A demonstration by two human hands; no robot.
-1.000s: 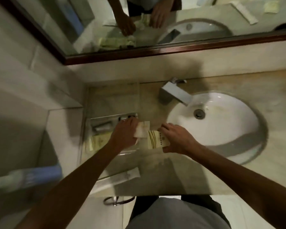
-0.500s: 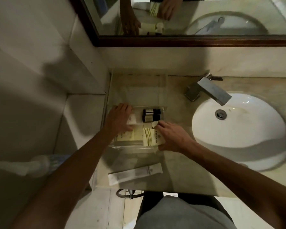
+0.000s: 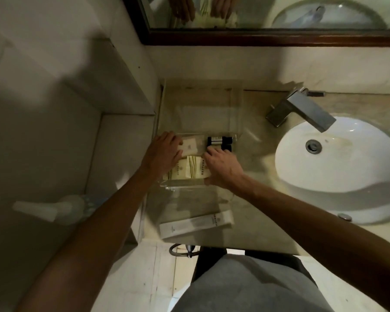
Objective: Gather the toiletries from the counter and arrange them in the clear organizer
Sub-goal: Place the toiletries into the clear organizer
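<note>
Both hands in the clear organizer [image 3: 239,113] at the table's left edge: left hand [image 3: 161,154] fingers flat on one white packet [image 3: 190,147], right hand [image 3: 223,167] pinching one striped packet [image 3: 196,168]. Two dark bottles [image 3: 218,140] behind; one long box [image 3: 196,224] lies in the open at front.

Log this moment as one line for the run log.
left hand on white packet | right hand on striped packet | both in organizer | long box on counter

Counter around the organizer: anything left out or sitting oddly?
One item: a long white packet lies askew near the counter's front edge, outside the clear organizer, while both hands settle packets inside. Nothing looks spilled or damaged.
</note>
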